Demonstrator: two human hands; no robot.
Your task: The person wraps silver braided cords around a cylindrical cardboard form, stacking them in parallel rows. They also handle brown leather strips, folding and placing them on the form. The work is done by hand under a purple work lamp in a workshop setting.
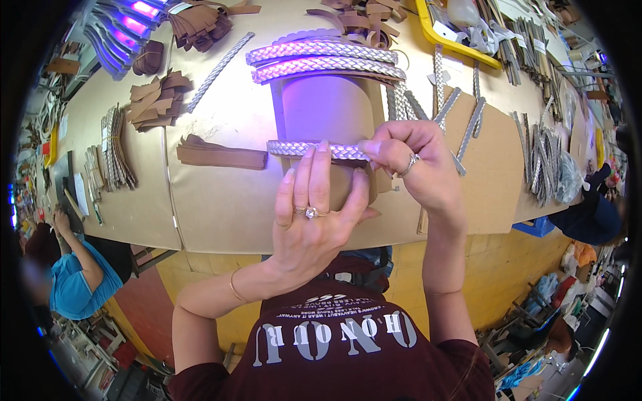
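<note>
Lit brightly across the table (217, 214), with a pale, washed-out glare toward its far side. Tinted violet-pink over the stacked braids (324, 60) and the curved brown form (326, 107), with vivid pink hot spots among the grey strips (100, 40) at upper left. Rendered clearly at the left hand (304, 207), the right hand (414, 164) and the held braid (341, 152). Dimmed toward both sides, with a white tube light (597, 352) glaring at lower right. Bent strongly and softened near the rim, then cut off by a round black border
</note>
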